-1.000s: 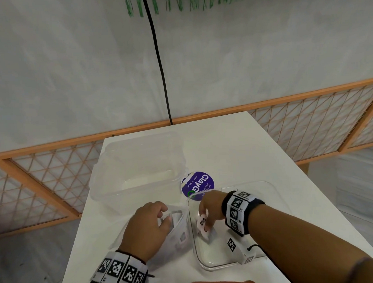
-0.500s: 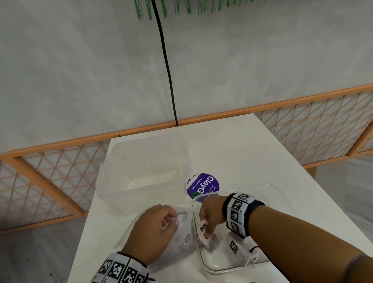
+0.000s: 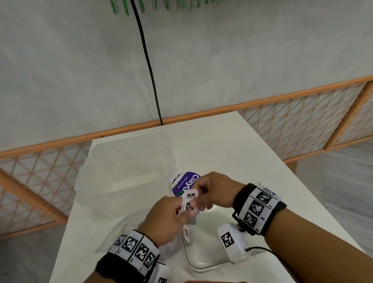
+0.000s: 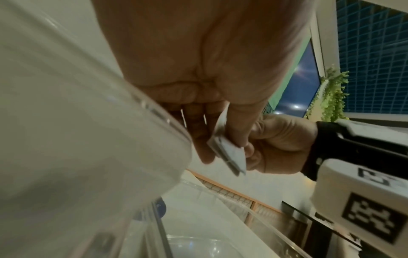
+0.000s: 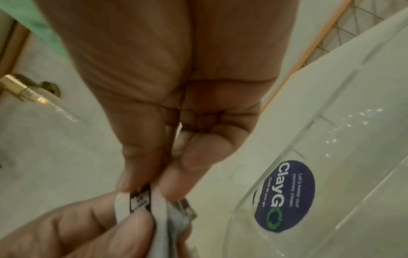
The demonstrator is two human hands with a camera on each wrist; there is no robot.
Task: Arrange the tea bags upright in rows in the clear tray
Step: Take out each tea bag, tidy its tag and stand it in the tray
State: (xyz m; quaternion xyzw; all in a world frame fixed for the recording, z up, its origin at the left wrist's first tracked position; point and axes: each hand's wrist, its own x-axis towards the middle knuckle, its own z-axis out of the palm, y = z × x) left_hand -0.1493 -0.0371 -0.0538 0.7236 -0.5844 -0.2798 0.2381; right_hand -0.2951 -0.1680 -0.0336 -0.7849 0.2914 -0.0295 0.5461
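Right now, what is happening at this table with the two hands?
A person is sorting tea bags into a clear tray. Both hands are raised over the tray's near left corner: the left hand holds a small stack of tea bags, and the right hand pinches the top one with its fingers, apparently pulling it from the stack. One tea bag already stands at the tray's left wall. A larger clear plastic container sits behind, on the white table.

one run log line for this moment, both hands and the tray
left hand: pinches tea bags | right hand: pinches same tea bags | clear tray: one tea bag at left wall
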